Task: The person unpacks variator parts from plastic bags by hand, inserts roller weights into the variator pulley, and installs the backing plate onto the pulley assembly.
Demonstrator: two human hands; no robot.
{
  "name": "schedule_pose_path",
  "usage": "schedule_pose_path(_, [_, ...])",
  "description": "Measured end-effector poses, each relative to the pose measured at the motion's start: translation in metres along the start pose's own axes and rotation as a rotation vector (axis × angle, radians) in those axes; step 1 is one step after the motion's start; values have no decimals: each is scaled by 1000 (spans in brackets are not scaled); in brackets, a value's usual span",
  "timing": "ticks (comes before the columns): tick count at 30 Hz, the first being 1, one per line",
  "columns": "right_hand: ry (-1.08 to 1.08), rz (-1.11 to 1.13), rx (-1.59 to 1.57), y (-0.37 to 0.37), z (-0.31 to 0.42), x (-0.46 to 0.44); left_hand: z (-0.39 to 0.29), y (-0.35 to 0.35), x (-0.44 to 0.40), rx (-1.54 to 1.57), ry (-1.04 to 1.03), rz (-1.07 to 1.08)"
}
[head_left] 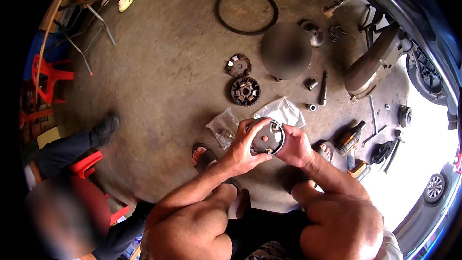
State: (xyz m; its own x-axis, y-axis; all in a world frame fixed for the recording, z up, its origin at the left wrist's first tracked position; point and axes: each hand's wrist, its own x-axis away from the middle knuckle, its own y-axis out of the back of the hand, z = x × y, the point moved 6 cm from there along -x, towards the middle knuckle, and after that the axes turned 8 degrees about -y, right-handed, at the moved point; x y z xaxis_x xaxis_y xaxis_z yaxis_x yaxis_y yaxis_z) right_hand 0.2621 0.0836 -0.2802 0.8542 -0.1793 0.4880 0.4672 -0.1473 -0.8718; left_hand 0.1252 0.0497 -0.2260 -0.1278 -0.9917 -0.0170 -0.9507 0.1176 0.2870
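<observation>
A round toothed metal part [266, 137] is held between my two hands above the floor, its flat face turned up. The fingers and thumb of my left hand [242, 150] wrap round its left side. My right hand [295, 146] grips its right edge. Just beyond my hands lie two clear plastic bags [281, 110], the left one [223, 124] with a small metal piece in it. Farther out are a similar round part with rollers [245, 91] and a dark notched plate [239, 65].
A drive belt [247, 11] lies at the top. On the right are a socket [312, 84], a power drill [351, 137], a hammer [394, 151] and a scooter's engine case [374, 65]. Red stools [53, 78] and a seated person's leg [62, 158] are at left.
</observation>
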Motion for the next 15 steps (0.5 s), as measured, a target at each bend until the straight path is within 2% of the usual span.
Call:
schedule_pose_path(10, [-27,-28,-2,5,1,1,-8,0,-2,-16,-66,-18])
schedule_pose_path(15, [-57,38,7,5,1,2,-11,0,-3,-25,-85,-7])
